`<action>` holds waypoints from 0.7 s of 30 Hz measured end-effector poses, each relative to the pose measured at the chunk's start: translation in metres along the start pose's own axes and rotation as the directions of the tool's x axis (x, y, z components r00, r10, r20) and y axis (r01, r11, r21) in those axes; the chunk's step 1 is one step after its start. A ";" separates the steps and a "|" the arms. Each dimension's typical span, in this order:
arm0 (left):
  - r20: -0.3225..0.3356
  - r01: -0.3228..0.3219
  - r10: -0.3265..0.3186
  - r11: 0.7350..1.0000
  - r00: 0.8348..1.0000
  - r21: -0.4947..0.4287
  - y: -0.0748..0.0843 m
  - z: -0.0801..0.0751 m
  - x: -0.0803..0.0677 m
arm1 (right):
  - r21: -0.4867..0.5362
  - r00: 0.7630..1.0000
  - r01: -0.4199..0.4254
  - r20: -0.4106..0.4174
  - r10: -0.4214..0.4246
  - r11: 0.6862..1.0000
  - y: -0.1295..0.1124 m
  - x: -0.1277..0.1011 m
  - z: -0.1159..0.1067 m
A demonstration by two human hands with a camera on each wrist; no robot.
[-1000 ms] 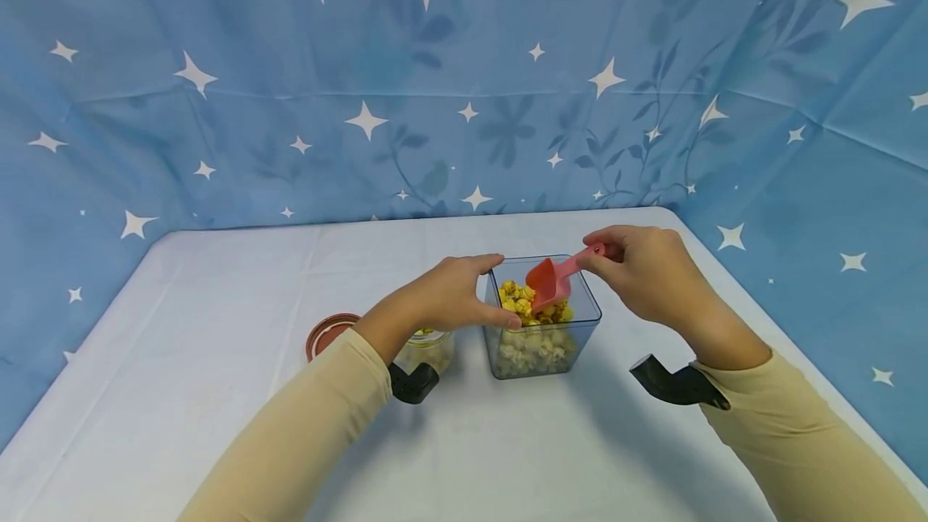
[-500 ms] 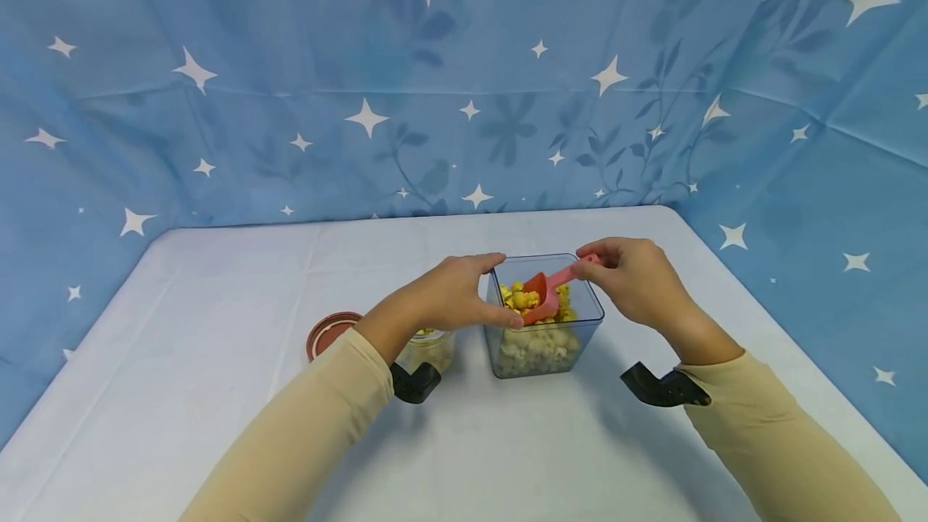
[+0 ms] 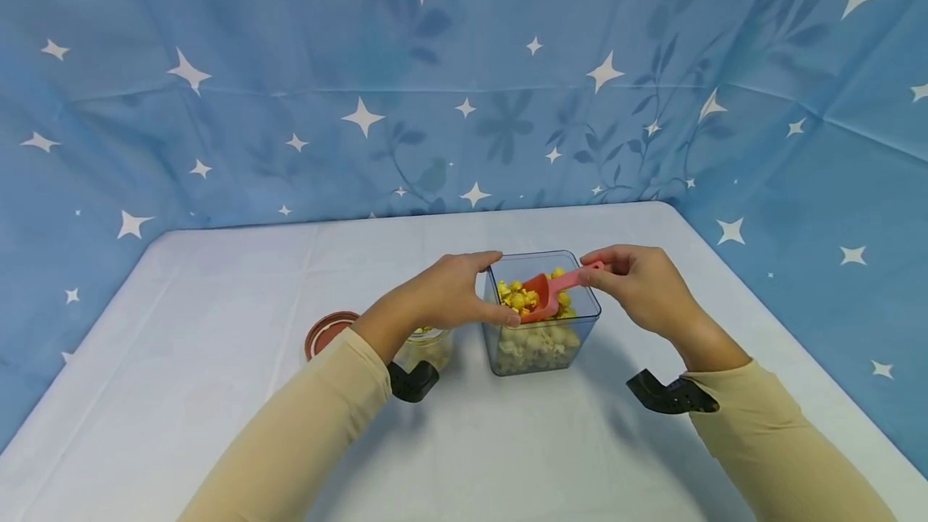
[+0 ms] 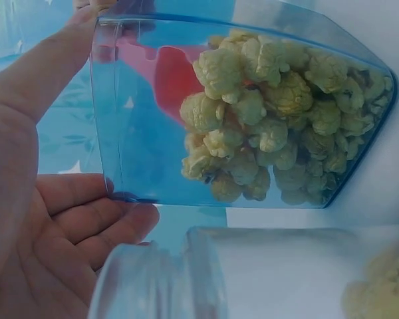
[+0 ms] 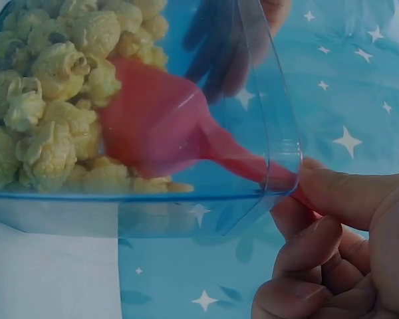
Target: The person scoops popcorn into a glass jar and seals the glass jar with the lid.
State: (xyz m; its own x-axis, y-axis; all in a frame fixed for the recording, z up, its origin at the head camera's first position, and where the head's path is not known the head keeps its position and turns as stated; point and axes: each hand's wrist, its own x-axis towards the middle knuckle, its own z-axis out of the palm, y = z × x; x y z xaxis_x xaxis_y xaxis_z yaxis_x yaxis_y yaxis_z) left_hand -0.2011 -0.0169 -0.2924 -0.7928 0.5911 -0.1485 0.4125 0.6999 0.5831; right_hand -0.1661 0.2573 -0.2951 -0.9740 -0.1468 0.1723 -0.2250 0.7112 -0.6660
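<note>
A clear square container [image 3: 522, 266] stands on the white table, part filled with popcorn [image 4: 286, 113]. My left hand [image 3: 453, 292] holds its left side by the rim, thumb at the near corner and fingers at the far one. With thumb and fingers my right hand [image 3: 638, 288] pinches the handle of a pink scoop [image 3: 554, 296] over the right rim. In the right wrist view the scoop's bowl [image 5: 159, 119] lies tilted among the popcorn inside the container, its front end hidden by kernels.
Left of the container, partly behind my left wrist, stands a glass jar [image 3: 428, 353] with some popcorn in it. A reddish-brown round lid [image 3: 328, 334] lies beside the jar. Behind the table [image 3: 217, 329] hangs a blue star-patterned curtain [image 3: 290, 87].
The scoop has dropped from a steeper tilt to lie lower in the popcorn, and my right hand has come down with it. My left hand keeps its hold on the container.
</note>
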 end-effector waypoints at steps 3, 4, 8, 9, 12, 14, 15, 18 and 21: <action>0.000 0.001 -0.001 1.000 1.000 -0.002 -0.001 0.000 0.000 | -0.002 1.000 0.002 -0.004 -0.002 1.000 0.001 -0.001 0.000; 0.000 0.000 0.000 1.000 1.000 -0.003 -0.001 0.000 0.000 | -0.004 1.000 0.005 -0.006 -0.005 1.000 0.001 -0.001 0.000; -0.003 -0.002 0.002 1.000 1.000 -0.003 -0.002 0.000 0.000 | 0.004 1.000 0.019 -0.015 -0.019 1.000 0.002 -0.002 -0.001; -0.002 -0.002 0.002 1.000 1.000 -0.005 -0.002 0.000 0.000 | 0.008 1.000 0.019 -0.016 -0.019 1.000 0.002 -0.003 -0.001; -0.002 -0.005 0.005 1.000 1.000 -0.011 -0.002 0.001 0.000 | 0.013 1.000 0.010 -0.027 -0.010 1.000 0.003 -0.004 -0.002; -0.003 -0.007 0.007 1.000 1.000 -0.013 -0.003 0.001 0.000 | 0.016 0.999 0.002 -0.041 -0.001 1.000 0.004 -0.005 -0.003; -0.004 -0.006 0.006 1.000 1.000 -0.015 -0.003 0.001 0.000 | 0.020 0.999 -0.001 -0.046 0.002 1.000 0.005 -0.005 -0.003; -0.010 -0.002 0.002 1.000 1.000 -0.022 -0.002 0.001 0.000 | 0.042 0.998 -0.001 -0.055 0.004 0.999 0.005 -0.005 -0.001; -0.013 0.002 -0.003 1.000 1.000 -0.030 -0.002 0.002 -0.001 | 0.057 0.999 0.013 -0.046 -0.010 0.998 0.004 -0.005 0.005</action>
State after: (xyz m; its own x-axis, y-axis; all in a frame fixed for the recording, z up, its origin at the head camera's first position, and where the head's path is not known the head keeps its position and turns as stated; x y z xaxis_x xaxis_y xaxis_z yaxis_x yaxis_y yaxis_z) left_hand -0.2005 -0.0177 -0.2951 -0.8000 0.5836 -0.1395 0.3967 0.6888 0.6068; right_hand -0.1627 0.2580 -0.3020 -0.9696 -0.1222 0.2121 -0.2383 0.6692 -0.7039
